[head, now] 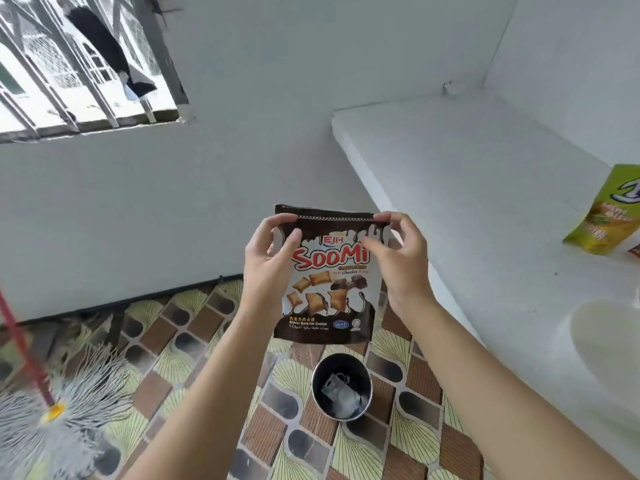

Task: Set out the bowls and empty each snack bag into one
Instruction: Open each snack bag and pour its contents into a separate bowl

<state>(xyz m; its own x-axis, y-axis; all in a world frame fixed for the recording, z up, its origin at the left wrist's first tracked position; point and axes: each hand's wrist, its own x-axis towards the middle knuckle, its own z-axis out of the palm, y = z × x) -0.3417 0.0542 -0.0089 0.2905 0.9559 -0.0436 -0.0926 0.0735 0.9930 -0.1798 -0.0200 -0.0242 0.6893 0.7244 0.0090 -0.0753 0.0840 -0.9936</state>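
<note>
Pinching the snack bag (329,282) by both top corners, left hand (268,259) and right hand (400,263) look ready to tear. Held over the bin (361,373) for scraps, I guess.

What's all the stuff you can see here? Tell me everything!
Soomi snack bag: one, brown and white, held up over the floor.
green snack bag: one, green and yellow, on the counter, right edge.
bowl: one, cream, on the counter, lower right, partly cut off.
counter: one, white, right side.
metal bin: one, silvery, on the floor below the Soomi snack bag.
wrapper: one, silvery, inside the metal bin.
mop: one, grey strands, red handle, floor at lower left.
window: one, grey bars, upper left.
cloth: one, black and white, hanging on the bars.
floor: brown and green tiles.
left hand: pinches the bag's top left.
right hand: pinches its top right.
</note>
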